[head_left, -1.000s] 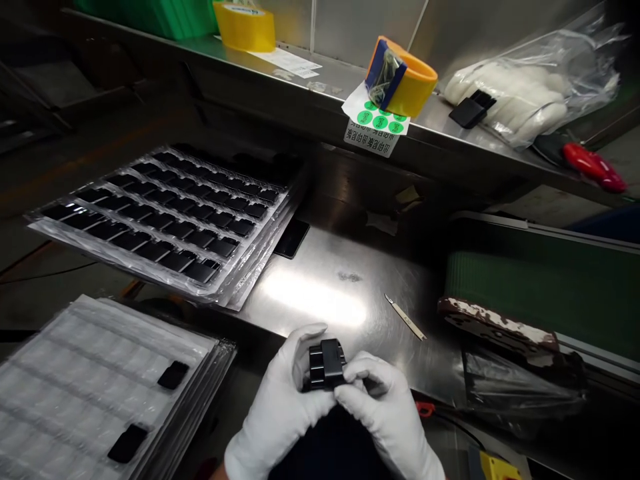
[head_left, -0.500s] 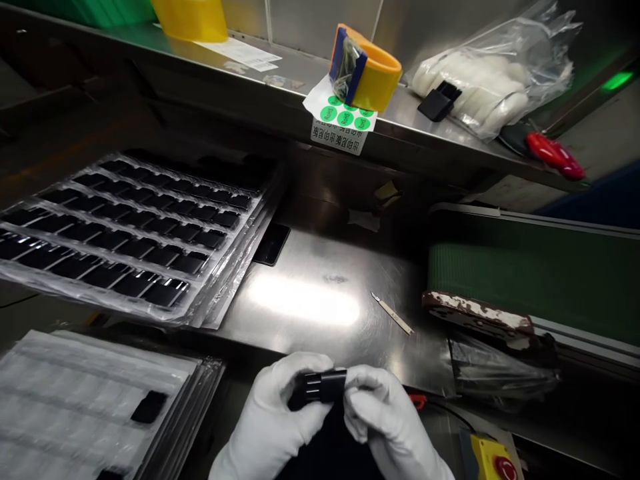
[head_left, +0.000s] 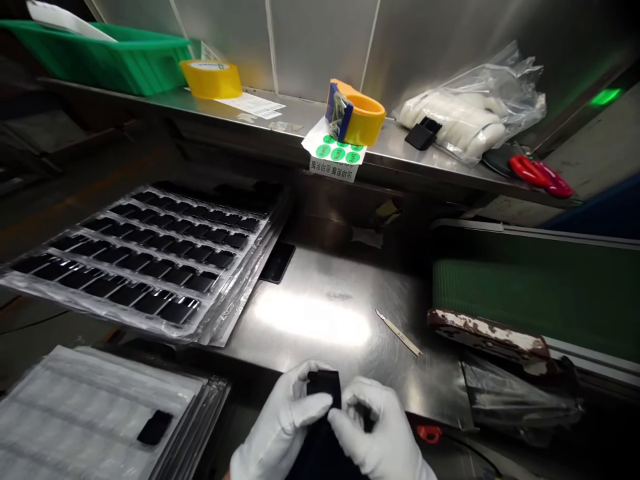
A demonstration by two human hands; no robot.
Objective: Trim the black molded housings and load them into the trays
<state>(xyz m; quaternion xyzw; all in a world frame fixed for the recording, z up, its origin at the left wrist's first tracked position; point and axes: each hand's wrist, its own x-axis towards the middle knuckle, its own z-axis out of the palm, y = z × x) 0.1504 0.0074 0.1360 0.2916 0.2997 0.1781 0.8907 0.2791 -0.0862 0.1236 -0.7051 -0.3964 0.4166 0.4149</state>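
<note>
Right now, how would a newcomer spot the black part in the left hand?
Start at the steel bench; at its near edge is the white-gloved left hand. Between its thumb and fingers sits the black part. Unlike the black pieces lying in the tray, this one is gripped in a hand.

Both white-gloved hands meet low in the middle of the view, wrists toward the bottom edge. The left hand is curved into a grip, its thumb laid across opposite the bent fingers; the right hand curls inward, fingertips close to the left thumb
</note>
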